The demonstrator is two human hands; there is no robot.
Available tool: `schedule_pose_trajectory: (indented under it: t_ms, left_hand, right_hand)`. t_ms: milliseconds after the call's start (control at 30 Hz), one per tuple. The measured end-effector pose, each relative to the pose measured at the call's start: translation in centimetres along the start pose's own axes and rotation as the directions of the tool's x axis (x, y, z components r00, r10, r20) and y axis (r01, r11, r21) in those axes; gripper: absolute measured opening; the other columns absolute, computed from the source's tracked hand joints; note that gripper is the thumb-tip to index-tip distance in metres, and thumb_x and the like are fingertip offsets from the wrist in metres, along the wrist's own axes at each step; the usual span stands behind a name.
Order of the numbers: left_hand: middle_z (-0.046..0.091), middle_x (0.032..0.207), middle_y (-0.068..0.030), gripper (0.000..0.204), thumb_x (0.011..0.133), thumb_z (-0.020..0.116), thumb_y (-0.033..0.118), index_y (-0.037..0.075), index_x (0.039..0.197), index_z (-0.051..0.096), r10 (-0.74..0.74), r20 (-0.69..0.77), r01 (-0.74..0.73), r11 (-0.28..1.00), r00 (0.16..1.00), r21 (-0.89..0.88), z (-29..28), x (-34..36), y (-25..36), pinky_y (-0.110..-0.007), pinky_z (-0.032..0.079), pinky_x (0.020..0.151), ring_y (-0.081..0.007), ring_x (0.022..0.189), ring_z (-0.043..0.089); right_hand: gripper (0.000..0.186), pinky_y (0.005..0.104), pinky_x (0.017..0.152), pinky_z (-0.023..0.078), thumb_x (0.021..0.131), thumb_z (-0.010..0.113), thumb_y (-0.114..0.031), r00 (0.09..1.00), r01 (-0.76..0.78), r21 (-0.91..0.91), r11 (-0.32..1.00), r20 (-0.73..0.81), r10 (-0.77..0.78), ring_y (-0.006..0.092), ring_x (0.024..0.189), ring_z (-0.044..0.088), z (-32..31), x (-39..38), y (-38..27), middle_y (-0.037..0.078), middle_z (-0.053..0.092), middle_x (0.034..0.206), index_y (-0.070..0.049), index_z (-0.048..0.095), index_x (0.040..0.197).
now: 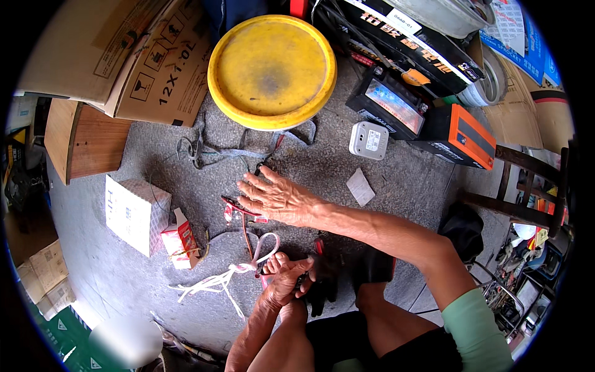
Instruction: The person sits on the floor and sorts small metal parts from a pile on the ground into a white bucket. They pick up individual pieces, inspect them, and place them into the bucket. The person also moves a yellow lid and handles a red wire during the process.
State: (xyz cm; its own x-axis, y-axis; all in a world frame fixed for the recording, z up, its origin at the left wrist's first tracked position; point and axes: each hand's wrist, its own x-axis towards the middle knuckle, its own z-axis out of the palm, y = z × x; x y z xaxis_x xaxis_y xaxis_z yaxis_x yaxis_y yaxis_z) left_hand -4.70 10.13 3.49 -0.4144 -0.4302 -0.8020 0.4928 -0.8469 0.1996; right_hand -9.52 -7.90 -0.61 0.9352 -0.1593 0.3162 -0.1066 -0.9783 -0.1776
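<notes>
My right hand (pixel 279 197) reaches across the grey floor with its fingers spread. It hovers above or touches a thin red wire (pixel 238 208) and small red-and-white pieces; which of the two I cannot tell. Just beyond its fingertips lies a small black ring-like piece (pixel 259 168). Lower down, near my knee, my left hand (pixel 286 278) is closed on something dark, mostly hidden by the fingers and blurred. Beside that hand a knotted bundle of white cords (pixel 226 280) lies on the floor, with a pinkish loop (pixel 268 245) rising next to the thumb.
A yellow-lidded bucket (pixel 273 71) stands ahead, with a grey strap (pixel 238 151) before it. White (pixel 133 214) and red (pixel 181 243) boxes sit left. A pale square device (pixel 369 140), paper slip (pixel 360 187), batteries (pixel 458 136) and wooden stool (pixel 517 208) are right.
</notes>
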Motion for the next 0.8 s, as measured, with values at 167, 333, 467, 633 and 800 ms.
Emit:
schedule_pose_trajectory:
  t_ms: [167, 333, 467, 633, 800]
  left_hand:
    - [0.047, 0.05, -0.0039, 0.039, 0.09, 0.053, 0.038, 0.004, 0.07, 0.057, 0.107, -0.097, -0.113, 0.992, 0.99, -0.063, -0.3, -0.5, 0.3, -0.02, 0.028, 0.033, -0.0097, 0.039, 0.041]
    - [0.05, 0.055, -0.0041, 0.033, 0.09, 0.054, 0.032, 0.003, 0.076, 0.059, 0.208, -0.156, -0.238, 0.947, 0.966, -0.214, -3.3, -1.2, 0.8, -0.02, 0.034, 0.04, -0.01, 0.045, 0.044]
    - [0.053, 0.06, -0.0051, 0.032, 0.088, 0.056, 0.031, 0.002, 0.077, 0.06, 0.369, -0.146, -0.397, 0.853, 0.918, -0.34, -4.2, -2.1, 1.7, -0.021, 0.033, 0.042, -0.0125, 0.045, 0.045]
    - [0.048, 0.058, -0.002, 0.028, 0.093, 0.05, 0.025, 0.0, 0.087, 0.06, 0.432, -0.22, -0.482, 0.819, 0.875, -0.312, -6.4, -3.4, 3.0, -0.02, 0.03, 0.04, -0.0087, 0.044, 0.038]
    - [0.04, 0.053, 0.0023, 0.025, 0.091, 0.05, 0.017, -0.005, 0.102, 0.057, 0.391, -0.368, -0.399, 0.915, 0.843, 0.059, -8.4, -6.0, 3.3, -0.019, 0.022, 0.035, -0.004, 0.039, 0.03]
  right_hand:
    - [0.03, 0.0371, 0.075, 0.044, 0.079, 0.055, -0.017, 0.9, -0.022, 0.006, 1.0, 0.436, 0.017, 0.0186, 0.085, 0.053, -0.4, -2.4, -0.6, 0.006, 0.05, 0.094, -0.001, 0.051, 0.104]
    - [0.024, 0.037, 0.057, 0.046, 0.073, 0.059, -0.01, 0.888, -0.343, 0.206, 0.917, 0.39, 0.244, 0.0215, 0.069, 0.056, -2.9, -6.1, 0.2, 0.009, 0.048, 0.081, -0.001, 0.049, 0.093]
    - [0.016, 0.0375, 0.053, 0.045, 0.072, 0.056, -0.009, 0.748, -0.663, 0.458, 0.593, 0.368, 0.552, 0.0248, 0.057, 0.055, -7.0, -6.9, 1.0, 0.011, 0.051, 0.069, 0.0, 0.046, 0.081]
    - [0.017, 0.0252, 0.049, 0.034, 0.078, 0.06, -0.013, 0.56, -0.744, 0.668, 0.01, 0.617, 0.553, 0.0054, 0.054, 0.041, -9.6, -8.6, 0.6, -0.002, 0.044, 0.058, -0.003, 0.047, 0.074]
    - [0.032, 0.0334, 0.047, 0.041, 0.08, 0.065, -0.03, 0.747, -0.664, 0.647, 0.375, 0.583, 0.319, 0.0203, 0.046, 0.055, -8.6, -11.1, -4.7, 0.007, 0.053, 0.053, -0.003, 0.06, 0.097]
